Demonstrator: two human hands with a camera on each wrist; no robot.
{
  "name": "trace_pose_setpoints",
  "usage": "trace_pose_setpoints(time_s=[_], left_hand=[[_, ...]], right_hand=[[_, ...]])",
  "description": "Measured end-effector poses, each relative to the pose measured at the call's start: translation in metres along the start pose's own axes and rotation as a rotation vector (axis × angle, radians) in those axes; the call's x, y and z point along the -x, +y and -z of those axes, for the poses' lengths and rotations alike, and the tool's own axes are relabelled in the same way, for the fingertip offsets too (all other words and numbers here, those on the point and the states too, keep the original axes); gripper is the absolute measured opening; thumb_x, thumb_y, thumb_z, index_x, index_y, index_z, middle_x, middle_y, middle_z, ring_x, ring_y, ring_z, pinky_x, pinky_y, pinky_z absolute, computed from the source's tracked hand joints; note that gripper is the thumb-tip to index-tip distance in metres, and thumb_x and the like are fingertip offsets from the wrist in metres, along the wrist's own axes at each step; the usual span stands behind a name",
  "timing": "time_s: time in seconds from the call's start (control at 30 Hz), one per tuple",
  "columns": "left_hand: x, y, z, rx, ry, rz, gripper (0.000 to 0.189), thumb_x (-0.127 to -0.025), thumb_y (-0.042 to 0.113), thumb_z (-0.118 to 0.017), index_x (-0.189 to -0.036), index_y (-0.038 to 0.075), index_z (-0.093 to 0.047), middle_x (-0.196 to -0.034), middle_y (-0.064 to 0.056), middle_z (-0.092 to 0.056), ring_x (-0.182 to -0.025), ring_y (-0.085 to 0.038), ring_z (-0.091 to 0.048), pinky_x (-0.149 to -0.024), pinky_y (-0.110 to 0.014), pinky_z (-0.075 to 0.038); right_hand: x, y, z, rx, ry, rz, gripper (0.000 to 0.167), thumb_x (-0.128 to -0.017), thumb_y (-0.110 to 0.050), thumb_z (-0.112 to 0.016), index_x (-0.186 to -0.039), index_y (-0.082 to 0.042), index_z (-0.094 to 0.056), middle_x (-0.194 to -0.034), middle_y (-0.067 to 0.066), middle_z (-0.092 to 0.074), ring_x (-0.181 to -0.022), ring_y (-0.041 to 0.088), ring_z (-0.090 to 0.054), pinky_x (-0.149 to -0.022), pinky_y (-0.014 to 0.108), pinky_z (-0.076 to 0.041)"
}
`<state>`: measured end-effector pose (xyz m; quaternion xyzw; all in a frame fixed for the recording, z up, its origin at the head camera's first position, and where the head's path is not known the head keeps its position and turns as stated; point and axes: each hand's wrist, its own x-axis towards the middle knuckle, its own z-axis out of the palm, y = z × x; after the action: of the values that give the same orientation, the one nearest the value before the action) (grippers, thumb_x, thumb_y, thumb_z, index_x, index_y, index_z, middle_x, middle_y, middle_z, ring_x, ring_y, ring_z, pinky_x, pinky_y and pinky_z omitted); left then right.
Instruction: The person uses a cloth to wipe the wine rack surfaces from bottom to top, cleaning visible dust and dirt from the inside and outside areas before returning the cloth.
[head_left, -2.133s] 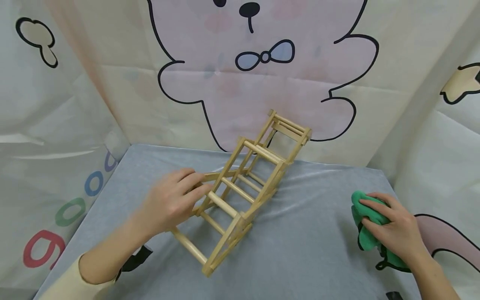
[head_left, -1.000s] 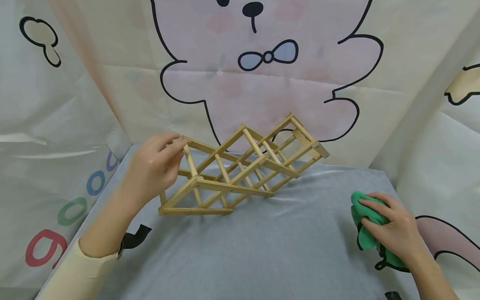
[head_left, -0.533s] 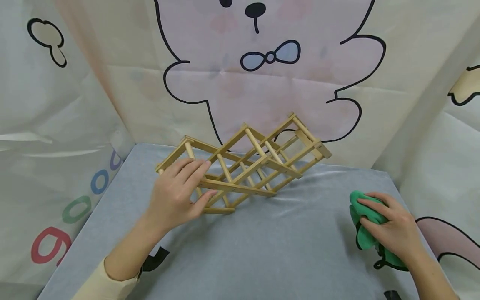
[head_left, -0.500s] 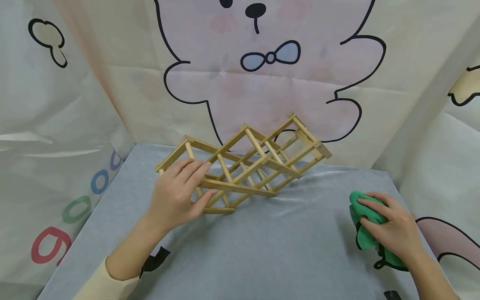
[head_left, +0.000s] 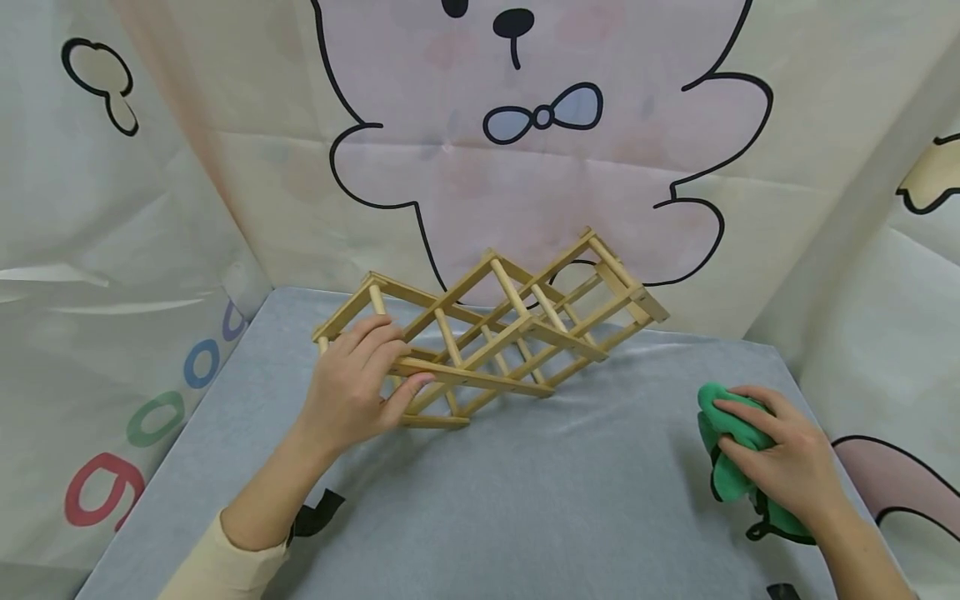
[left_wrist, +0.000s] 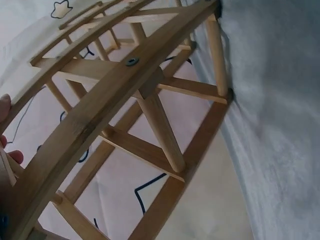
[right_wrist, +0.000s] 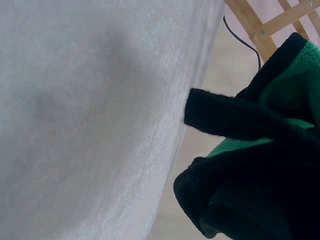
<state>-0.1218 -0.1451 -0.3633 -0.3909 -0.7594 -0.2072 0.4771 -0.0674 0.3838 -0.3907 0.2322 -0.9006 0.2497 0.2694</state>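
A pale wooden folding rack (head_left: pixel 480 379), with slats crossing in a lattice and round dowels between them, stands stretched out across the table towards the back wall. My left hand (head_left: pixel 348 383) grips its near-side slat at the left end, thumb below and fingers over the top. In the left wrist view that slat (left_wrist: pixel 85 120) runs close past the camera, with fingertips (left_wrist: pixel 5 107) at the edge. At the right, my right hand (head_left: pixel 798 458) holds a bunched green cloth (head_left: pixel 738 429) with dark edging. The right wrist view shows its black loop (right_wrist: pixel 240 117) hanging out.
A grey-blue cloth covers the table (head_left: pixel 570 500). Printed fabric walls (head_left: pixel 247 183) enclose it at the back and both sides, and the rack's far right end comes close to the back one. Black strips (head_left: pixel 318 514) lie by the left wrist and at the front right.
The rack has swung from pointing away to lying more crosswise. My left hand let go of its upper left end, moved down and right, and now grips the near slat. The right hand stays put.
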Motion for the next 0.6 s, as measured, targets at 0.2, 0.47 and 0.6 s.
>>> trace_pose_setpoints(time_s=[0.2, 0.47, 0.6], left_hand=[[0.009, -0.016, 0.000, 0.087, 0.053, -0.019, 0.043, -0.101, 0.035, -0.070, -0.083, -0.004, -0.062, -0.088, -0.020, -0.068, -0.091, -0.041, -0.070, -0.089, -0.051, -0.061], [0.017, -0.041, -0.005, 0.228, 0.135, -0.052, 0.043, -0.098, 0.033, -0.075, -0.081, -0.004, -0.062, -0.090, -0.021, -0.070, -0.093, -0.043, -0.070, -0.094, -0.052, -0.058], [0.015, -0.051, -0.008, 0.263, 0.131, -0.075, 0.044, -0.098, 0.034, -0.074, -0.082, -0.005, -0.062, -0.094, -0.022, -0.070, -0.097, -0.044, -0.070, -0.096, -0.051, -0.057]], right_hand=[[0.002, 0.000, 0.000, 0.024, -0.003, -0.014, 0.053, -0.058, 0.013, -0.081, -0.109, -0.001, -0.080, -0.126, 0.004, -0.065, -0.113, -0.016, -0.049, -0.083, 0.001, -0.039], [0.008, 0.001, 0.000, 0.033, 0.007, -0.057, 0.055, -0.058, 0.015, -0.083, -0.110, -0.003, -0.080, -0.129, -0.004, -0.064, -0.114, -0.016, -0.047, -0.081, 0.000, -0.038], [0.010, 0.003, 0.001, 0.041, 0.013, -0.052, 0.055, -0.057, 0.014, -0.082, -0.110, -0.002, -0.080, -0.129, -0.006, -0.063, -0.115, -0.017, -0.047, -0.082, 0.000, -0.037]])
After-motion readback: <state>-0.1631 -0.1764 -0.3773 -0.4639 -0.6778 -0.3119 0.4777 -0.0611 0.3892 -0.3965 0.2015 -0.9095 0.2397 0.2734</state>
